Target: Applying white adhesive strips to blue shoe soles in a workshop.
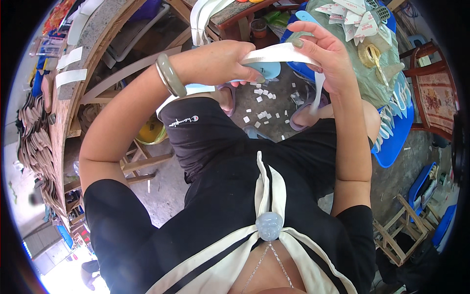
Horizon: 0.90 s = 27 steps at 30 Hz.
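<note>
So there's a white strip (279,53) stretched in a shallow arc up above the knees, with a light blue piece (268,69) right under it. Left hand (223,62) has one end gripped, right hand (329,59) is pinching the other between thumb and fingers. Small white squares (246,119) litter the floor (161,183) below, and more pale strips (71,77) lie on the desk (108,36) off left.

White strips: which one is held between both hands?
The strip running from left hand to right hand, beside a light-blue piece; other strips are on the bench at left or in a bundle beyond the left hand.
</note>
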Tool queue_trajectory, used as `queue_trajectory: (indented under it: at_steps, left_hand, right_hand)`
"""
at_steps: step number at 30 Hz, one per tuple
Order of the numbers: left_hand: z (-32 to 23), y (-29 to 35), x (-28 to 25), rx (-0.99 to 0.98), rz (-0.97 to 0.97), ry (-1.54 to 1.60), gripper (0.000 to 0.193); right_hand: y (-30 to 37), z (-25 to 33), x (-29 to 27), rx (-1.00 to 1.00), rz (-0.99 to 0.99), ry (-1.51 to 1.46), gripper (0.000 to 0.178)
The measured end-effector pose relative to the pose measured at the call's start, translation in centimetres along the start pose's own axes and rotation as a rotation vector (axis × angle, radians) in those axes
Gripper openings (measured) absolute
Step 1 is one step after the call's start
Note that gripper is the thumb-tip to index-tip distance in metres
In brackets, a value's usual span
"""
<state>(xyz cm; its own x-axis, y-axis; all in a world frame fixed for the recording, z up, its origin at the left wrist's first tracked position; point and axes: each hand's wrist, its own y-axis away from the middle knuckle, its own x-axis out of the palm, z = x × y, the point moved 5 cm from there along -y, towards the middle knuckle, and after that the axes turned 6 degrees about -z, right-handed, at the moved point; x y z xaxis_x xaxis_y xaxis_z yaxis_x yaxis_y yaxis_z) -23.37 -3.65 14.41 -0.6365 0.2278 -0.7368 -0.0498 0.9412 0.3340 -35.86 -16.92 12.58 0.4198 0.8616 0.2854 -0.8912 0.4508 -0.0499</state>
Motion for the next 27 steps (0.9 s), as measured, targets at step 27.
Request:
queue_trajectory:
  at_steps: [27]
  left_hand:
    - [-0.7,-0.8,4.5,0.232,-0.570,1.420,0.029]
  right_hand:
    - [-0.9,-0.2,4.3,-0.208,-0.260,-0.354,0.020]
